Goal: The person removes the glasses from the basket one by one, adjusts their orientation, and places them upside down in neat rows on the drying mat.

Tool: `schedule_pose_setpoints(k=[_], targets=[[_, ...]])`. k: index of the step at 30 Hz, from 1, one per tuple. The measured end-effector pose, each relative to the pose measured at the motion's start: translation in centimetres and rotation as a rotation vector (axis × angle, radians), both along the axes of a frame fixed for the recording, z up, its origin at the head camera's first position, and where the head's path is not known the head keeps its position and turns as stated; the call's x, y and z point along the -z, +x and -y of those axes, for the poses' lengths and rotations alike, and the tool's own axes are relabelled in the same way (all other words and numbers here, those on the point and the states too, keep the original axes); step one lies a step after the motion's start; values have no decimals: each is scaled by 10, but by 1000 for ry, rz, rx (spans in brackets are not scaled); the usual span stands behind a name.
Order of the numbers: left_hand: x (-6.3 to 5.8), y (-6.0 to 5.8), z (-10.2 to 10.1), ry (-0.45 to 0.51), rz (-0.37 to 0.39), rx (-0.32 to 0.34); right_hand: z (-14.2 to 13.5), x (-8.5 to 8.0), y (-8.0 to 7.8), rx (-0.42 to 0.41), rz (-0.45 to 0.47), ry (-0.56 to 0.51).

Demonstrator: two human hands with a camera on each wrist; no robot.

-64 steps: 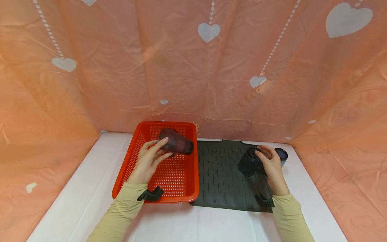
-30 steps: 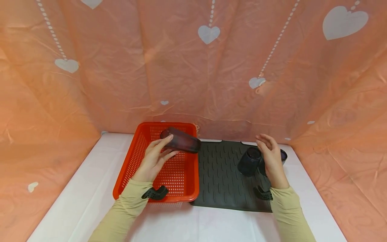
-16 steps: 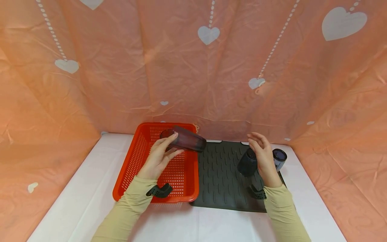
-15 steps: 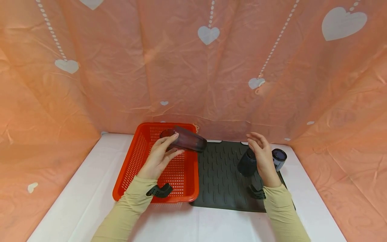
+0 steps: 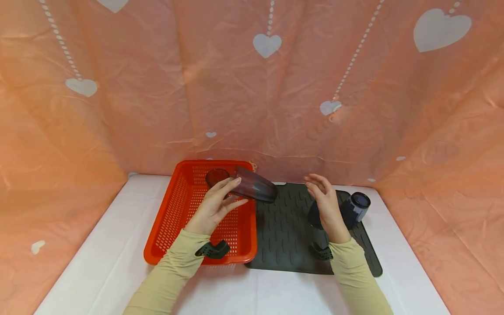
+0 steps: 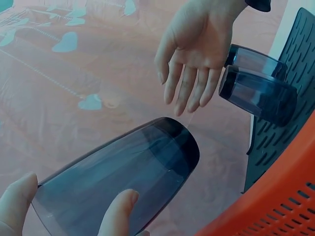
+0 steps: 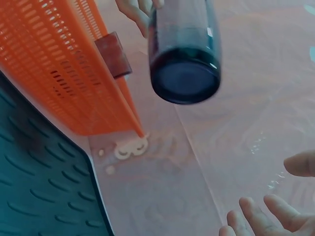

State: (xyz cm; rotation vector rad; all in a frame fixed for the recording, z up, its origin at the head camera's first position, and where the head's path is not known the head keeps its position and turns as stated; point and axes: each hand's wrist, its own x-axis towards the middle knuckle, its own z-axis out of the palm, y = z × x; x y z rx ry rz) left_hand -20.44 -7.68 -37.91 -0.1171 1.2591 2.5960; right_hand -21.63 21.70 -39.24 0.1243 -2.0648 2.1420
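My left hand (image 5: 212,210) grips a dark, see-through drinking glass (image 5: 256,186), tilted with its thick base toward the right, above the basket's right rim. In the left wrist view, fingers (image 6: 118,214) press against the side of this glass near its mouth end. My right hand (image 5: 328,210) is held up over the mat with relaxed fingers and nothing in them. Behind and beside it, two dark blue glasses stand upside down on the ribbed mat (image 5: 279,249): a nearer glass (image 6: 261,96) and a farther glass (image 6: 258,56). Another reddish-looking glass (image 5: 217,176) is in the orange basket (image 5: 255,236).
The perforated basket and the dark mat lie side by side on a white table (image 5: 220,288). A pink curtain (image 5: 236,109) with white hearts hangs behind and at both sides. A black wrist strap (image 5: 212,249) sits on each arm.
My left hand has carried the glass rightward, out past the basket's rim. My right hand has left the upturned glasses on the mat and moved left toward the held glass.
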Motion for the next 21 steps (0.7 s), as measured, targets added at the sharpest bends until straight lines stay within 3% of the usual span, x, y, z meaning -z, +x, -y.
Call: schedule_pose_setpoints(k=[12, 21], targets=[[4, -1, -4, -28, 5, -22, 19, 9, -1, -75, 34, -66], [4, -1, -8, -7, -17, 2, 29, 12, 0, -136, 44, -108]])
